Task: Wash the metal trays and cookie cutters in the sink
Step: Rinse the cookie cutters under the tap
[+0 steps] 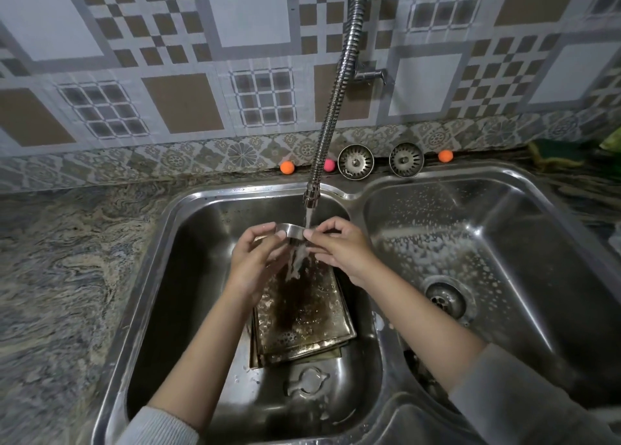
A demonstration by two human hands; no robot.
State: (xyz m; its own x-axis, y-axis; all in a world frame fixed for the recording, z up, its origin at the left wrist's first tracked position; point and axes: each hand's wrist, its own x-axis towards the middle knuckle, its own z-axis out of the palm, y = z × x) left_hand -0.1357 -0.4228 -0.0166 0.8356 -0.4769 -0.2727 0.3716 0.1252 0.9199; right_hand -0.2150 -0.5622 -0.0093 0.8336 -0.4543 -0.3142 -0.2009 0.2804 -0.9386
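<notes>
Steel sink (208, 202) — marbled counter (67, 259), patterned tile wall (168, 58) behind.

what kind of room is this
Most likely a home kitchen: a stainless double sink set in a stone-patterned counter, a flexible tap hose running water, a patterned tile wall behind, and stacked metal trays in the left basin.

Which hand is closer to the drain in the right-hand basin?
The right hand; it is beside the divider, up and left of the drain. The left hand is farther left.
</notes>
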